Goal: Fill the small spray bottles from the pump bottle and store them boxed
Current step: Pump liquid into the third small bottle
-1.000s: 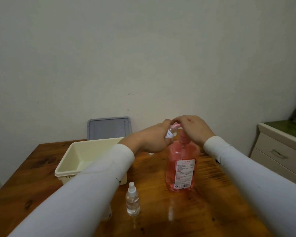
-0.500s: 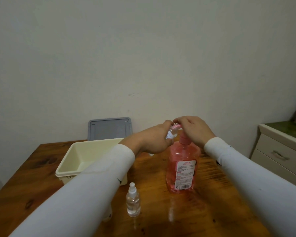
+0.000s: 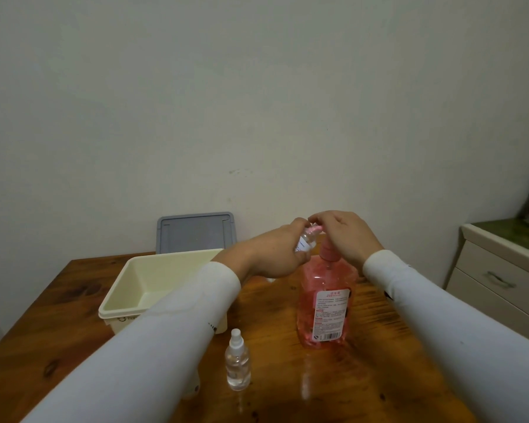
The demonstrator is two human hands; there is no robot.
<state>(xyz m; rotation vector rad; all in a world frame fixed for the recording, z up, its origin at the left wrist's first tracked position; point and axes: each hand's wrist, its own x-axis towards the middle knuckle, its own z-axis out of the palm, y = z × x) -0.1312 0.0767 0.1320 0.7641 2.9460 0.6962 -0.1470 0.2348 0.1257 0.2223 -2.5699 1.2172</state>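
Observation:
A pink pump bottle (image 3: pixel 326 303) stands upright on the wooden table. My right hand (image 3: pixel 347 235) lies over its pump head, fingers curled down on it. My left hand (image 3: pixel 275 254) grips a small clear spray bottle (image 3: pixel 306 242), tilted with its open neck at the pump's spout. A second small spray bottle (image 3: pixel 237 360) with a white sprayer top stands upright near the table's front. The cream storage box (image 3: pixel 126 297) sits open at the left, partly hidden by my left sleeve.
A grey lid (image 3: pixel 196 232) leans against the wall behind the box. A white object (image 3: pixel 193 389) peeks out under my left forearm. A cream drawer cabinet (image 3: pixel 501 270) stands at the right, off the table.
Both hands keep their hold at the pump head; they have barely shifted. The bottles on the table have not moved.

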